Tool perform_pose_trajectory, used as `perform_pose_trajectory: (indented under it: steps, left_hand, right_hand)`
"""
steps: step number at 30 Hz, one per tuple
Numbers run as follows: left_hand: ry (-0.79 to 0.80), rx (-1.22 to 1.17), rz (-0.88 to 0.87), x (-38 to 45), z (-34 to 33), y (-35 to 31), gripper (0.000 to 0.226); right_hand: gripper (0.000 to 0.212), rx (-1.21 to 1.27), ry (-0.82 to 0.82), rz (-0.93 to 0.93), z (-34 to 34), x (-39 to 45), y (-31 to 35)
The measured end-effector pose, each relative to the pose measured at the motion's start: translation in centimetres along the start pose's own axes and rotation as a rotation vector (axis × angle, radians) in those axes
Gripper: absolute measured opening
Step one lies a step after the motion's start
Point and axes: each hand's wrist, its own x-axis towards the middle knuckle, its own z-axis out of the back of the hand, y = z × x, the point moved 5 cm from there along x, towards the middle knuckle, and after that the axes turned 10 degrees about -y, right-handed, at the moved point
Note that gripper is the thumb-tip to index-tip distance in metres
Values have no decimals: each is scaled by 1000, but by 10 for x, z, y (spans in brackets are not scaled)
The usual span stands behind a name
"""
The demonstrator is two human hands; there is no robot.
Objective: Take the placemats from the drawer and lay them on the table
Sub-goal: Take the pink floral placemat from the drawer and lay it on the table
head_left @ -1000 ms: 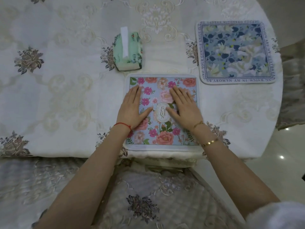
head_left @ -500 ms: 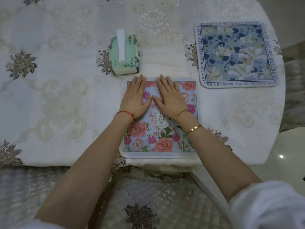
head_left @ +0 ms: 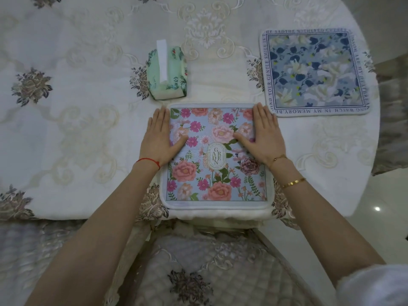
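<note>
Head view: pink placemat [head_left: 217, 155] lies square to the table [head_left: 66, 107] edge, flat open hands [head_left: 160, 138] [head_left: 263, 134] pressing its sides.

Readable words on two placemats

The pink floral placemat [head_left: 216, 155] carries an oval emblem at its centre reading "GARDEN", the letters stacked in staggered pairs. The blue floral placemat [head_left: 313, 71], at two o'clock from it, has a border of capital lettering; legible parts read "YOUR GENTLE SMILE IS" up its left edge and, upside down, "WATCH IN MY MEMORY" along its near edge. Print on the green tissue pack [head_left: 166, 74] is too small to read.
</note>
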Motion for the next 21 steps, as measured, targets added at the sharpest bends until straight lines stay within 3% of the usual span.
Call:
perform_pose_trajectory:
  steps: [5,15,21]
  left_hand:
    - [24,-34,-119,-49,3,-17,85]
    - [85,-2,-53,-103,-8,-16,84]
    - [83,7,-91,-158,-7,-36,80]
  right_hand:
    - [88,47,44,48,2,-46,2]
    - [89,-25,40,-31,8,-118,-29]
    - [87,1,96,68,8,-172,5]
